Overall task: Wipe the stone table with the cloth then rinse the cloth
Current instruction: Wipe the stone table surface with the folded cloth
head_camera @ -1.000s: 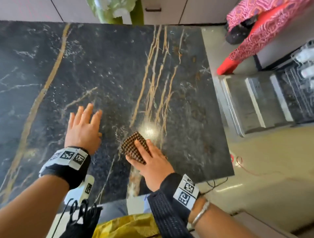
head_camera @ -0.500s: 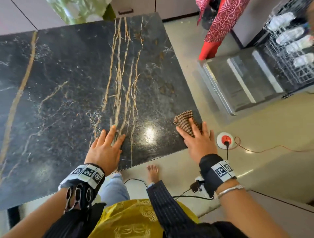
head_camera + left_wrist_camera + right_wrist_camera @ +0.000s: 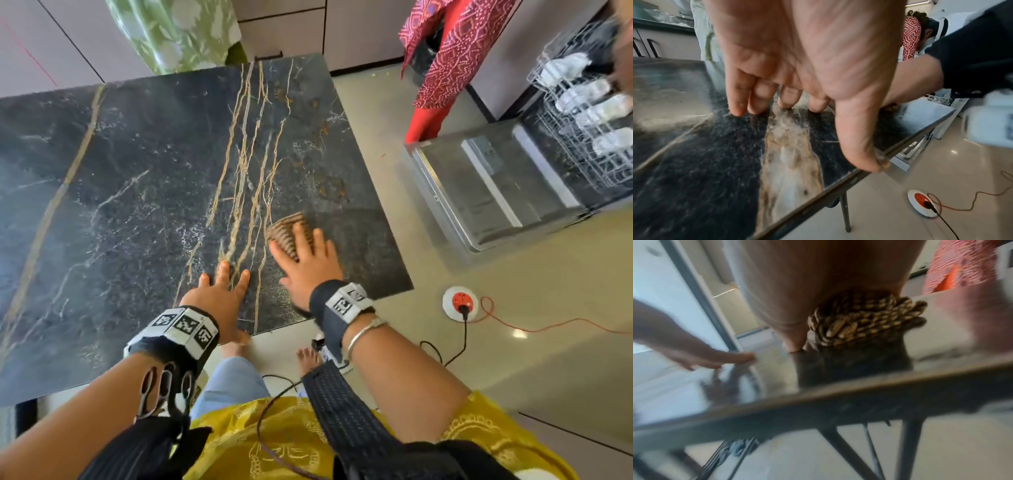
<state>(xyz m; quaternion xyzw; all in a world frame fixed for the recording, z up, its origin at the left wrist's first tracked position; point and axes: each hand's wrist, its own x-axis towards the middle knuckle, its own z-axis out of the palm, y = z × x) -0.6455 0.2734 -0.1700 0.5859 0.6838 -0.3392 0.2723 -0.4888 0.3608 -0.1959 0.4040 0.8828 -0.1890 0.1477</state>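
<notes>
Currently we see the stone table [image 3: 144, 192], a dark polished slab with gold and white veins, filling the head view from 9 o'clock to the centre. Its near edge runs diagonally, and thin dark metal legs [image 3: 844, 212] support it from below. Our left hand [image 3: 219, 301] lies flat on the slab near that edge, fingers [image 3: 740, 99] straight and slightly spread, tips touching the stone and thumb at the rim. Our right hand [image 3: 310, 263] sits just beside it at 3 o'clock, fingers extended and pressing the checked brown cloth [image 3: 291, 229] against the stone; the cloth lies bunched under the fingertips, near the slab's right corner.

Surroundings: pale glossy floor tiles [image 3: 513, 377] extend to 3 and 5 o'clock. A round white floor socket [image 3: 460, 303] with a red centre holds a black plug, and a thin red wire trails from it. An open dishwasher door [image 3: 496, 192] and a wire rack [image 3: 589, 113] stand at 2 o'clock. A person in red patterned clothing [image 3: 448, 58] stands at 1 o'clock, and green patterned fabric [image 3: 178, 34] hangs at 11 o'clock in front of pale cabinets [image 3: 284, 31].
</notes>
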